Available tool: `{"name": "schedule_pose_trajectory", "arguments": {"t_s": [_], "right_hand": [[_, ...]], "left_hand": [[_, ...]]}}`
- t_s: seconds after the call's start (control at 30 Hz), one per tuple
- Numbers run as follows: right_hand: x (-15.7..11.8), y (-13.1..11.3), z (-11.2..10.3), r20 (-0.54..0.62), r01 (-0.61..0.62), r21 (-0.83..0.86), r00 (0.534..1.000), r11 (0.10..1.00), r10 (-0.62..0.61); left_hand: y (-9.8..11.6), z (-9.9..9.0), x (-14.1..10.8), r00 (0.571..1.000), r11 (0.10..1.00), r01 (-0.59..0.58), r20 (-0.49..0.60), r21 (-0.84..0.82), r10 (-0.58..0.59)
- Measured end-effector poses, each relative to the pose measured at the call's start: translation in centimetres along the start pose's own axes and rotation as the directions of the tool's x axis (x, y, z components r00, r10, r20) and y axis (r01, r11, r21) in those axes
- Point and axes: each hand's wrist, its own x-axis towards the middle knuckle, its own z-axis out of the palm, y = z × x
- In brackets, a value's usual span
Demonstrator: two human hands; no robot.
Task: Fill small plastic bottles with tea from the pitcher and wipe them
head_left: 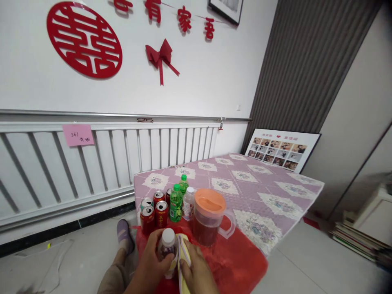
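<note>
My left hand (152,261) is wrapped round a clear plastic bottle (168,241) with a white cap, held upright at the near edge of the red-covered surface. Against the bottle's right side, my right hand (197,267) grips a folded yellow cloth (183,253) with pale edging. Just beyond stand several red drink cans (161,214), two green-capped bottles (175,203) and a white-capped bottle (188,204). A clear pitcher (206,226) with an orange lid is behind my right hand, partly filled with liquid.
The red cover (241,261) lies beside a bed with a purple flowered spread (226,185). A white radiator (116,159) bearing a pink note (78,135) runs along the wall. A photo board (277,149) leans at the back right. A stack of flat items (352,241) lies at right.
</note>
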Motion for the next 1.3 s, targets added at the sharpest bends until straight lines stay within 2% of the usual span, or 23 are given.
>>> {"name": "schedule_pose_trajectory", "arguments": {"t_s": [0.13, 0.23, 0.3, 0.4, 0.47, 0.53, 0.7, 0.87, 0.97, 1.17, 1.3], "right_hand": [[-0.2, 1.1, 0.3, 0.04, 0.0, 0.0, 0.999, 1.0, 0.0], [0.0, 0.6, -0.3, -0.006, 0.034, 0.022, 0.999, 0.999, -0.034], [0.3, -0.3, -0.9, -0.061, 0.078, 0.044, 0.995, 0.996, -0.076], [0.8, -1.9, -1.5, -0.141, 0.163, 0.077, 0.978, 0.984, -0.151], [1.0, -2.6, -1.7, -0.162, 0.197, 0.091, 0.97, 0.976, -0.181], [1.2, -2.8, -1.5, -0.162, 0.202, 0.096, 0.969, 0.975, -0.185], [1.2, -1.2, -0.4, -0.121, 0.107, 0.073, 0.988, 0.992, -0.097], [0.5, 0.1, 0.2, -0.055, 0.03, 0.014, 0.998, 0.999, -0.029], [0.5, -0.5, -0.6, -0.073, 0.077, 0.045, 0.995, 0.996, -0.073], [1.7, -2.9, -2.3, -0.187, 0.237, 0.14, 0.96, 0.961, -0.21], [2.4, -3.0, -2.1, -0.163, 0.226, 0.143, 0.966, 0.964, -0.202]], "left_hand": [[1.6, -1.3, 0.5, 0.993, 1.0, 0.002, 0.115, 0.007, -0.003], [2.3, -1.5, 0.6, 0.987, 1.0, 0.024, 0.16, -0.005, -0.023], [2.1, -1.1, 0.5, 0.988, 1.0, 0.016, 0.153, 0.004, -0.016], [0.9, -0.1, 0.4, 0.996, 0.993, -0.07, 0.062, 0.092, 0.064], [0.1, 0.4, 0.4, 0.996, 0.982, -0.092, 0.004, 0.163, 0.093], [-0.4, 0.5, 0.4, 0.996, 0.978, -0.081, -0.01, 0.192, 0.084], [0.0, -0.1, 0.5, 0.996, 0.987, -0.081, 0.032, 0.138, 0.078], [0.4, -0.6, 0.3, 0.999, 0.998, -0.007, 0.054, 0.06, 0.004], [0.8, -0.6, 0.3, 0.995, 0.998, -0.001, 0.096, 0.065, -0.006], [1.9, -0.4, 0.3, 0.985, 0.998, -0.014, 0.175, 0.056, 0.004], [2.2, -0.6, 0.3, 0.98, 0.997, -0.018, 0.2, 0.069, 0.004]]}}
